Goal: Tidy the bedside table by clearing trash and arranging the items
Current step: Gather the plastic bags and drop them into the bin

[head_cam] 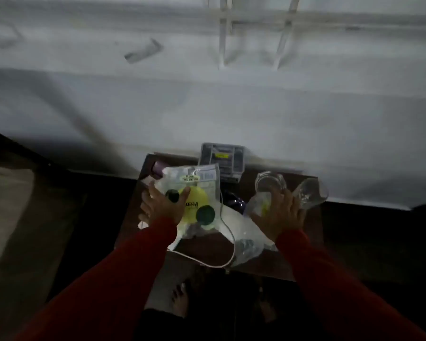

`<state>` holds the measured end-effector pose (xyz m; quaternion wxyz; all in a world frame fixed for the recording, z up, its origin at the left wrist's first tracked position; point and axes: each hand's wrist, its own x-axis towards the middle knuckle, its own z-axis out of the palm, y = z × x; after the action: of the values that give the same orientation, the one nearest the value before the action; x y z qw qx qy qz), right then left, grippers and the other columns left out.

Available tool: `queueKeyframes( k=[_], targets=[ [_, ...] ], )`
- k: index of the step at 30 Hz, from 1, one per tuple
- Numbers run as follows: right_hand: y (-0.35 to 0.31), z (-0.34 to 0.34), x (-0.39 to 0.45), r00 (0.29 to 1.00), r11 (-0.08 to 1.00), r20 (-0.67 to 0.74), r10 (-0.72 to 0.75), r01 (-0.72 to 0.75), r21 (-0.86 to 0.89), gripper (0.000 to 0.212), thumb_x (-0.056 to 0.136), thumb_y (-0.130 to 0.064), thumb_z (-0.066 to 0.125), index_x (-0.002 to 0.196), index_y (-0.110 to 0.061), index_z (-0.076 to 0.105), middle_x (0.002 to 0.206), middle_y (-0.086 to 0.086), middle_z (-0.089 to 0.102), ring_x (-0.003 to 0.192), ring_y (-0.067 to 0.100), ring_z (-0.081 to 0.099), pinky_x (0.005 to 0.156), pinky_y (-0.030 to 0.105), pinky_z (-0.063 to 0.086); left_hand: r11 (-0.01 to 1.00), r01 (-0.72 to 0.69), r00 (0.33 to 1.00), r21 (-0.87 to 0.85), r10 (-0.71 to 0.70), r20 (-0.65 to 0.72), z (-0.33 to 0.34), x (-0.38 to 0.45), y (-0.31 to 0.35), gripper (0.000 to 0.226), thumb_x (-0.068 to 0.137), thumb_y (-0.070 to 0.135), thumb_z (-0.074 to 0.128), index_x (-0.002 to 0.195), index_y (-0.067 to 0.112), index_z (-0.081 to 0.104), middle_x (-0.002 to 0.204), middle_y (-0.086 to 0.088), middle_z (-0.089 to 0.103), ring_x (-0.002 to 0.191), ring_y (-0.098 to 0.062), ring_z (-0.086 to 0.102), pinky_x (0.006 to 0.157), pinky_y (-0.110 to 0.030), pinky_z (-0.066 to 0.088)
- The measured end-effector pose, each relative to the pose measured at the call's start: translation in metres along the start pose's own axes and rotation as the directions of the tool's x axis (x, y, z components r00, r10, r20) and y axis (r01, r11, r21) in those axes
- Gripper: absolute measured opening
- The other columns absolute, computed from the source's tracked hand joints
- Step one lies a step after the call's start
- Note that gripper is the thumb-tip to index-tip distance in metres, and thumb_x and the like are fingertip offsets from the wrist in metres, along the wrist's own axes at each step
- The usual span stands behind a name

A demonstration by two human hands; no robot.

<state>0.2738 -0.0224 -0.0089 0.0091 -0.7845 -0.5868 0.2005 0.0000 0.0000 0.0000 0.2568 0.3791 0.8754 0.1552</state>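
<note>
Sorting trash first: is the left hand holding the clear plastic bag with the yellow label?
Yes, the left hand grips the clear plastic bag with the yellow label, thumb on its front.

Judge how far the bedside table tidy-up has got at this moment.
Nothing looks finished. The left hand holds a clear printed packet; the right hand rests on crumpled plastic. The glass jar, tipped glass, white cable and grey box are unsorted.
</note>
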Motion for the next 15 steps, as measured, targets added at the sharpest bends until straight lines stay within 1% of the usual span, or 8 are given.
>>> queueKeyframes(
  k=[2, 4, 7, 9, 10, 12, 13, 15],
  targets=[
    [0.003, 0.015, 0.007, 0.999, 0.999, -0.036, -0.018, 0.017, -0.032, 0.083, 0.073, -0.062, 0.063, 0.142, -0.033, 0.027, 0.151, 0.011, 0.030, 0.138, 0.043, 0.031, 0.111, 0.062, 0.025, 0.998, 0.051, 0.998, -0.038, -0.052, -0.038, 0.014, 0.007, -0.005, 0.116, 0.067, 0.080, 0.065, 0.154, 0.017, 0.020, 0.157, -0.021, 0.031, 0.143, -0.043, 0.029, 0.113, -0.063, 0.021],
    [0.007, 0.025, 0.018, 0.993, 0.997, -0.093, -0.078, 0.076, -0.031, 0.071, 0.078, -0.054, 0.062, 0.139, -0.030, 0.034, 0.143, 0.012, 0.039, 0.131, 0.043, 0.037, 0.109, 0.060, 0.029, 0.989, 0.071, 0.995, -0.128, -0.079, -0.058, 0.025, 0.019, -0.011, 0.112, 0.069, 0.072, 0.073, 0.152, 0.017, 0.023, 0.153, -0.020, 0.037, 0.141, -0.044, 0.031, 0.113, -0.063, 0.022],
    [0.011, 0.036, 0.023, 0.949, 0.974, -0.227, -0.220, 0.204, -0.093, 0.059, 0.082, -0.040, 0.062, 0.135, -0.021, 0.044, 0.129, 0.015, 0.050, 0.116, 0.041, 0.047, 0.099, 0.052, 0.036, 0.947, -0.006, 0.994, -0.321, -0.028, -0.102, 0.037, 0.030, -0.024, 0.088, 0.077, 0.049, 0.078, 0.147, 0.016, 0.035, 0.146, -0.017, 0.050, 0.136, -0.044, 0.039, 0.114, -0.060, 0.026],
    [0.015, 0.037, 0.026, 0.906, 0.963, -0.326, -0.270, 0.252, -0.098, 0.052, 0.084, -0.034, 0.061, 0.130, -0.013, 0.050, 0.123, 0.021, 0.055, 0.108, 0.043, 0.052, 0.094, 0.053, 0.041, 0.898, -0.073, 0.991, -0.435, 0.016, -0.134, 0.036, 0.028, -0.026, 0.069, 0.085, 0.038, 0.075, 0.142, 0.015, 0.043, 0.138, -0.017, 0.058, 0.131, -0.042, 0.050, 0.112, -0.050, 0.035],
    [0.017, 0.035, 0.024, 0.889, 0.961, -0.365, -0.276, 0.264, -0.083, 0.048, 0.086, -0.034, 0.058, 0.128, -0.009, 0.052, 0.121, 0.023, 0.057, 0.107, 0.045, 0.053, 0.093, 0.054, 0.043, 0.863, -0.090, 0.989, -0.497, 0.020, -0.144, 0.033, 0.023, -0.027, 0.062, 0.089, 0.032, 0.073, 0.141, 0.013, 0.045, 0.136, -0.018, 0.060, 0.128, -0.039, 0.054, 0.107, -0.041, 0.041],
    [0.021, 0.027, 0.014, 0.858, 0.957, -0.432, -0.279, 0.285, -0.052, 0.048, 0.091, -0.038, 0.044, 0.126, -0.007, 0.052, 0.119, 0.024, 0.057, 0.107, 0.045, 0.055, 0.094, 0.055, 0.045, 0.794, -0.108, 0.986, -0.599, 0.008, -0.167, 0.023, 0.008, -0.025, 0.054, 0.094, 0.023, 0.068, 0.141, 0.010, 0.046, 0.135, -0.020, 0.060, 0.125, -0.034, 0.057, 0.091, -0.025, 0.041],
    [0.023, 0.021, 0.006, 0.839, 0.954, -0.466, -0.281, 0.297, -0.041, 0.048, 0.092, -0.039, 0.039, 0.126, -0.008, 0.052, 0.118, 0.023, 0.058, 0.106, 0.043, 0.055, 0.094, 0.054, 0.045, 0.768, -0.133, 0.981, -0.627, 0.012, -0.193, 0.016, 0.000, -0.024, 0.052, 0.095, 0.022, 0.067, 0.141, 0.010, 0.047, 0.135, -0.019, 0.061, 0.123, -0.032, 0.059, 0.085, -0.020, 0.040],
    [0.027, 0.005, -0.011, 0.782, 0.943, -0.554, -0.286, 0.331, -0.019, 0.044, 0.092, -0.036, 0.038, 0.126, -0.011, 0.052, 0.113, 0.019, 0.058, 0.102, 0.039, 0.054, 0.091, 0.049, 0.043, 0.731, -0.207, 0.966, -0.650, 0.050, -0.252, 0.000, -0.012, -0.021, 0.048, 0.095, 0.021, 0.066, 0.139, 0.010, 0.050, 0.130, -0.017, 0.063, 0.117, -0.030, 0.062, 0.083, -0.019, 0.042]
  ],
)
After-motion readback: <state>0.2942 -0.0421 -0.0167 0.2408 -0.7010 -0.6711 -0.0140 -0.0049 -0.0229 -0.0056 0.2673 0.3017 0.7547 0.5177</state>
